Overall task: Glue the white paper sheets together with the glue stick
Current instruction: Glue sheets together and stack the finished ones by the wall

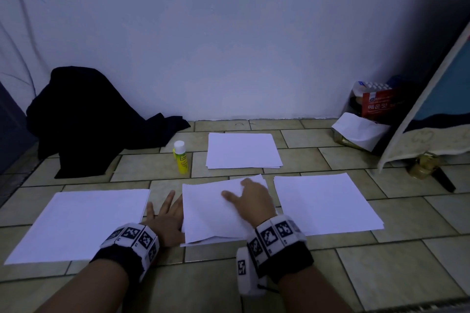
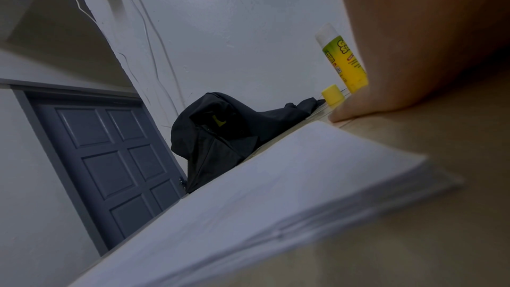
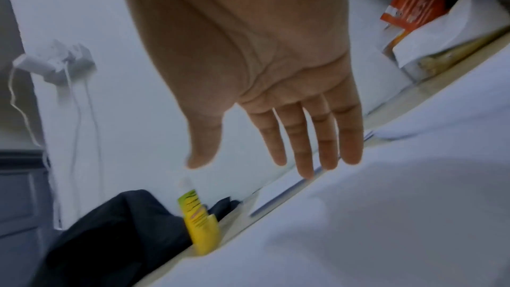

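On the tiled floor (image 1: 381, 241), positions are given relative to the middle paper sheets (image 1: 211, 213). Farthest left of them lies a left paper stack (image 1: 76, 223), flat on the tiles. The left hand (image 1: 165, 218) rests palm down between that stack and the middle sheets, fingers straight and spread, with its right side hidden under the sheets' left edge. Beyond the middle sheets and slightly left, the glue stick (image 1: 180, 157) stands upright near the wall with its white cap on; the left wrist view shows a small yellow cap-like piece (image 2: 333, 94) beside it. A dark garment (image 1: 84, 119) is heaped farther left of the glue stick. The right hand (image 1: 246, 198) lies flat on top of the middle sheets, fingers extended and together, thumb apart, gripping nothing. Directly beyond the middle sheets sits a far paper stack (image 1: 243, 150). Right of them lies a right paper stack (image 1: 325, 201). A red box (image 1: 376, 104) stands in the far right corner.
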The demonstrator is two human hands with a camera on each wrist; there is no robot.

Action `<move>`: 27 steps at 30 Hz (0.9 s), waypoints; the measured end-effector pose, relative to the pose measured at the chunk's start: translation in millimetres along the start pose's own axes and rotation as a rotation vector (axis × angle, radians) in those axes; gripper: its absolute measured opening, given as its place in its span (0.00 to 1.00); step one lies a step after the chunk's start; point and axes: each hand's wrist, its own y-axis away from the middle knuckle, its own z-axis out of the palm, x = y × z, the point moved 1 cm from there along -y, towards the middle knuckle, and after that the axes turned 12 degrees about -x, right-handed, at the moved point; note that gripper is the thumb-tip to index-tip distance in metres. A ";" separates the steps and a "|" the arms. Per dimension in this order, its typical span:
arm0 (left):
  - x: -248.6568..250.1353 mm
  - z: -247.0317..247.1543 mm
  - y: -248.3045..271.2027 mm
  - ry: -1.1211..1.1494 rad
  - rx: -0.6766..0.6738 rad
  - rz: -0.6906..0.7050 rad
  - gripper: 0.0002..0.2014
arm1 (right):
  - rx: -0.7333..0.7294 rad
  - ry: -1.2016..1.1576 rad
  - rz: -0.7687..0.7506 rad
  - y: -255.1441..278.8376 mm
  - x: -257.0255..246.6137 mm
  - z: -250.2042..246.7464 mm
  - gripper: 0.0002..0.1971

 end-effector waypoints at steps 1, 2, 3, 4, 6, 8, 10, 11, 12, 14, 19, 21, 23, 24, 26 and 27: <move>-0.8 0.5 -1.4 0.001 -0.004 -0.003 0.43 | 0.048 0.055 0.055 -3.1 4.9 -6.7 0.32; -1.2 0.8 -2.3 -0.001 -0.002 -0.005 0.42 | 0.076 0.097 0.111 -5.3 10.3 -12.3 0.28; -1.6 1.1 -3.3 -0.003 0.001 -0.006 0.41 | 0.088 0.114 0.164 -7.2 16.0 -16.8 0.26; -2.1 1.5 -4.0 -0.010 0.000 -0.005 0.41 | 0.090 0.118 0.211 -9.6 22.0 -19.3 0.24; -1.6 1.2 -3.5 -0.026 -0.007 0.000 0.42 | 0.074 0.116 0.267 -14.0 31.7 -21.6 0.23; -1.1 0.5 -2.8 -0.027 -0.011 0.001 0.42 | 0.069 0.095 0.283 -18.7 37.9 -22.5 0.20; -0.8 0.4 -2.5 -0.017 -0.012 -0.008 0.42 | 0.066 0.093 0.290 -21.4 40.6 -24.8 0.16; -0.3 0.3 -1.5 -0.013 -0.008 -0.012 0.42 | 0.061 0.101 0.293 -21.8 41.2 -26.6 0.14; -0.2 0.3 -1.1 -0.007 -0.003 -0.013 0.42 | 0.057 0.100 0.293 -21.4 41.6 -28.2 0.13; 0.0 0.4 -0.7 0.004 0.001 -0.017 0.43 | 0.055 0.078 0.292 -20.5 41.5 -30.5 0.13; -2.8 -1.3 -1.2 0.045 -0.023 0.032 0.67 | 0.057 -0.001 0.281 -22.0 47.2 -30.0 0.03; -3.6 -2.0 -0.6 0.058 -0.019 0.059 0.81 | 0.063 -0.025 0.282 -19.2 48.8 -32.0 0.09; -3.6 -1.5 -1.0 0.058 -0.005 0.068 0.83 | 0.058 -0.047 0.287 -17.4 50.2 -33.5 0.16; -3.1 -1.6 -0.6 0.060 -0.003 0.069 0.83 | 0.053 -0.052 0.287 -16.4 49.4 -33.6 0.15; -2.5 -2.0 0.0 0.055 -0.001 0.070 0.83 | 0.037 -0.059 0.280 -17.3 48.8 -32.9 0.04; -2.4 -2.2 0.6 0.060 0.002 0.072 0.83 | 0.036 -0.061 0.274 -16.5 48.7 -32.2 0.03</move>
